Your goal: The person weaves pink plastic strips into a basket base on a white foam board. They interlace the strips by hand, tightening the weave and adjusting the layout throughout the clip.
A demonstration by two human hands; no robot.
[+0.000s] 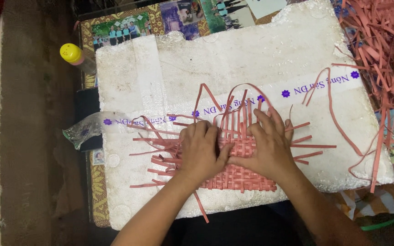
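Note:
A flat mat woven from thin red strips [240, 175] lies on a white foam box lid [251, 50]. Loose strip ends stick out from all its sides. My left hand [199, 152] presses palm down on the left part of the weave, fingers together. My right hand [267, 146] lies flat on the right part, fingers spread toward the far strip ends, thumb touching my left thumb. Neither hand closes around anything. A long loose red strip [343, 132] curls over the foam to the right of my hands.
A heap of spare red strips [384, 41] lies at the upper right. A yellow-capped bottle [76, 57] lies off the foam's far left corner. Clear printed tape [297, 91] crosses the foam. Photographs [124, 27] lie under it at the back.

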